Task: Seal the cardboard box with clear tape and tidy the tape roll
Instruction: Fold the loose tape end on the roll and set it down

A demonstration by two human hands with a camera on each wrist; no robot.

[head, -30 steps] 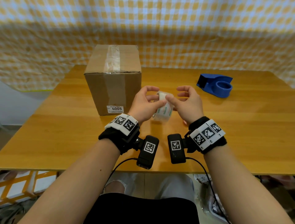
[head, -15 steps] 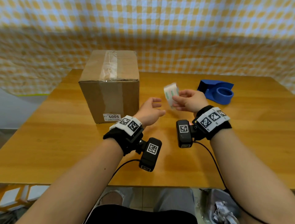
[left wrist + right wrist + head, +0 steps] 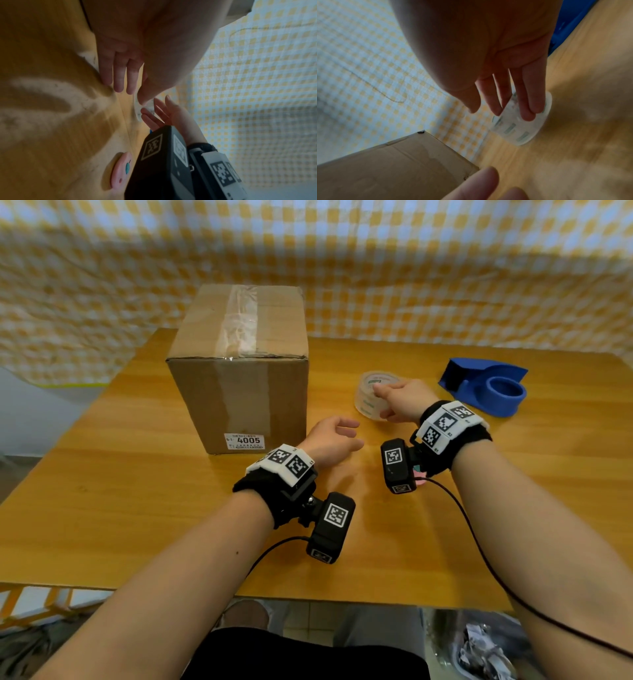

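Right hand (image 3: pixel 402 402) rests straight fingers on the tape roll (image 3: pixel 369 400), flat on the table (image 3: pixel 137 491). Left hand (image 3: pixel 329 443) hangs loose, empty, beside the box (image 3: pixel 239 371).

A white label (image 3: pixel 247 441) low on the cardboard box (image 3: pixel 239 392) front reads "4005".

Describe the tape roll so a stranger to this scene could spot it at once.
Start at the big cardboard box on the wooden table and look to its right, toward the blue tape dispenser. Between them, under the right hand, lies the tape roll. It is the only clear, see-through ring there, with small green printed marks.
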